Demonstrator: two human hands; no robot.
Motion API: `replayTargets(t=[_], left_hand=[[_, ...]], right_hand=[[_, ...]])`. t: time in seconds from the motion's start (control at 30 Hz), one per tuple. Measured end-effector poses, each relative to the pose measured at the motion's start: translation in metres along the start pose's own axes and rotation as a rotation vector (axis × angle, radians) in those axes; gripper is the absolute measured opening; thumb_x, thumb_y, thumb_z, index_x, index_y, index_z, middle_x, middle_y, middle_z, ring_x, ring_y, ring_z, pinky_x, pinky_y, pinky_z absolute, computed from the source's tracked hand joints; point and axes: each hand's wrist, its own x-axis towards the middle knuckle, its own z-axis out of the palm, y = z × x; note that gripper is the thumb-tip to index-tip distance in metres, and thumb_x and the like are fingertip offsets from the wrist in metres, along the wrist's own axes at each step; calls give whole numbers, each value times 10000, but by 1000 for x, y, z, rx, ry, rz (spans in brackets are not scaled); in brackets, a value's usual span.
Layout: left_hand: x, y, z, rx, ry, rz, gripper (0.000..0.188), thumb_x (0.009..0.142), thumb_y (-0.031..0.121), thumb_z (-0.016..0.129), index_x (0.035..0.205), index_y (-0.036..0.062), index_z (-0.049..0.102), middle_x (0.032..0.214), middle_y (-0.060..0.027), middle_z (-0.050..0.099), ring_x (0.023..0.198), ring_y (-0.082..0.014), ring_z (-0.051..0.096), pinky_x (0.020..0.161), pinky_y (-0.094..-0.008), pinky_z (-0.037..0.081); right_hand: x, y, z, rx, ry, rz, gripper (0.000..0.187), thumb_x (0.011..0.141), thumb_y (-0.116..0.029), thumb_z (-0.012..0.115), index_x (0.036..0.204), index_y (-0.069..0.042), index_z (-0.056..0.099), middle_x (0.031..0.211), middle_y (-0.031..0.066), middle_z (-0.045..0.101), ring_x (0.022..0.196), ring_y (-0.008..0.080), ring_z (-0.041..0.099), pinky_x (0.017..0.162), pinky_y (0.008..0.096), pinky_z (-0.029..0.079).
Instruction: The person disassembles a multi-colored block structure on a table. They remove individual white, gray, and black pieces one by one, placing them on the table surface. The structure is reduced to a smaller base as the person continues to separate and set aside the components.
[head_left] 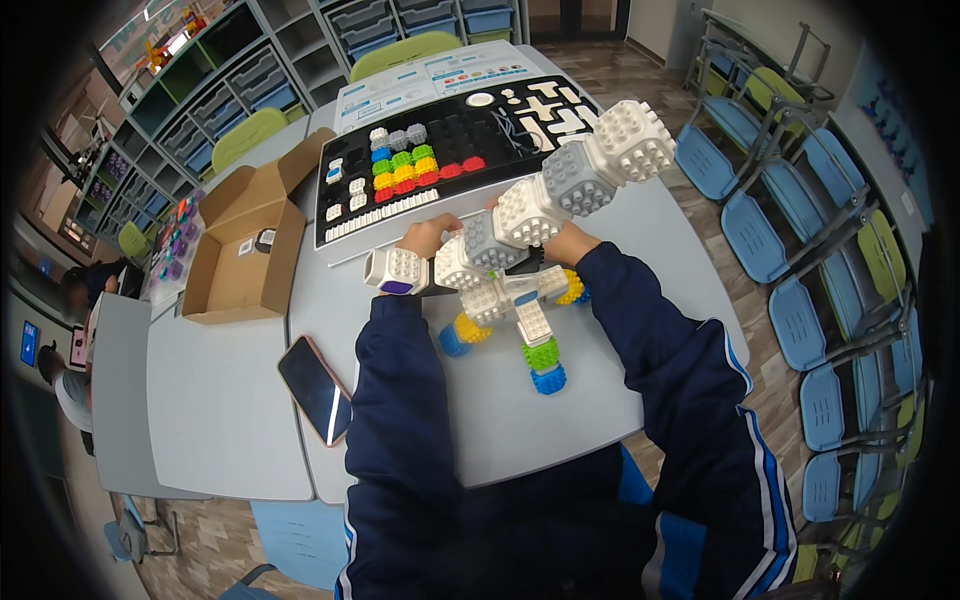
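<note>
The studded block model (pixel 525 212) partly hides left hand (pixel 428 238) and right hand (pixel 571 244), grip unclear. Smartphone (pixel 315 388), cardboard box (pixel 283 250) and parts tray (pixel 350 237) lie nearby.

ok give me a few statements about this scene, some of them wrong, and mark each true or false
1. Both the left hand and the right hand are at the block model. True.
2. The phone lies right of the right sleeve. False: the phone lies left of the left sleeve.
3. The cardboard box is shut. False: the cardboard box stands open.
4. The black tray holds red pieces. True.
5. The model's leg nearest the person ends in red. False: it ends in a blue piece.
</note>
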Motion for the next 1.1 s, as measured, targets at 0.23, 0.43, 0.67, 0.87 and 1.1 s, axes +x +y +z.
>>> replayTargets(t=[0.23,0.43,0.67,0.87,1.1], left_hand=[[8,-22,33,-11,130,63,312,761,286,706,1017,111,677,1068,-104,660,853,-338,661,755,-407,522],[6,-29,33,5,152,152,318,750,238,732,1033,99,692,1054,-100,665,763,-271,658,691,-363,524],[1,-3,-13,-186,129,56,364,711,165,790,1054,78,704,983,-88,685,616,-142,581,596,-288,492],[-52,32,-119,-122,678,-201,204,800,164,735,977,63,723,869,-49,696,581,-85,505,567,-242,415],[-80,171,-141,-483,1130,20,247,846,132,683,1051,-5,672,936,-66,673,708,-73,542,594,-190,406]], right_hand=[[6,23,8,-113,-38,39,577,846,-242,530,1353,13,429,1317,295,458,1259,420,396,1072,438,286],[3,-6,-11,-40,-165,160,601,845,-289,542,1362,-3,434,1291,247,530,1254,351,465,1069,381,324],[9,50,-32,-49,211,42,532,790,-238,682,1280,-85,543,1194,124,622,1093,259,587,963,359,436],[-6,-75,-125,209,509,-316,318,961,-218,534,1247,-82,567,1090,69,650,979,182,629,873,302,496],[-40,-145,-138,621,640,-448,554,961,-491,481,1192,5,565,1025,82,640,873,132,633,799,261,509]])
